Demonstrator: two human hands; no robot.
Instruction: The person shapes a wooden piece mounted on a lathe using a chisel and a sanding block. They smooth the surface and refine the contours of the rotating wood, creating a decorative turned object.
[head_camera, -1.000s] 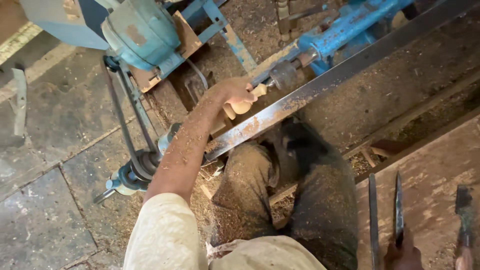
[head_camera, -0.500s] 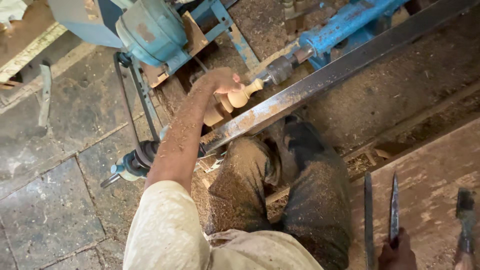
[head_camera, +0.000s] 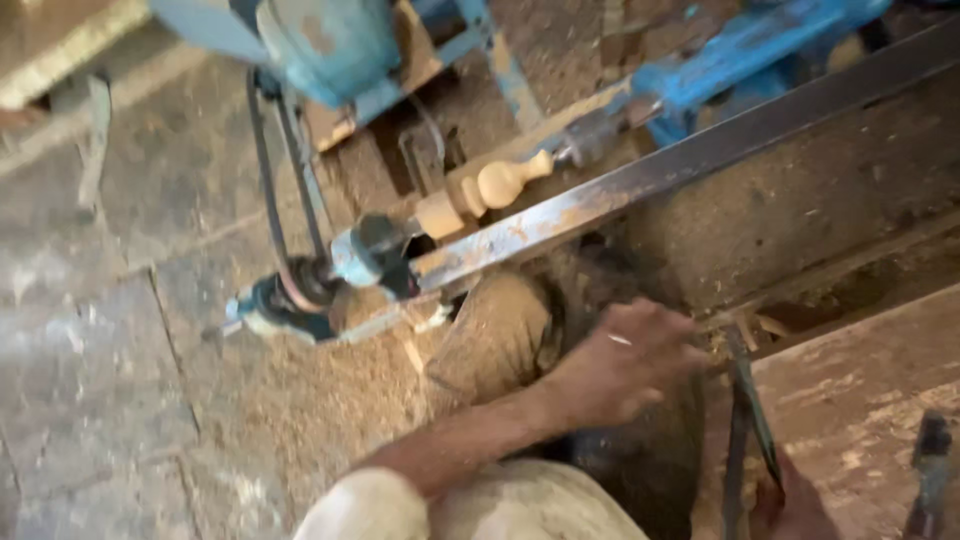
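The scene is seen from a single head-worn camera, aimed steeply downward — almost straight down over the wearer's own lap. Only this one view is supplied, so no overlap with another is to be reported. The frame is tilted: the lathe's steel rail (head_camera: 640, 185) is seen running from about 8 o'clock to 2 o'clock. The stone floor (head_camera: 110, 400) is taken in at 9 o'clock, a wooden board (head_camera: 860, 400) at 4 o'clock. The range is close — the left hand (head_camera: 620, 365) is caught near centre, the right hand (head_camera: 795, 510) cut off at the 5 o'clock edge. Slight motion blur is present.
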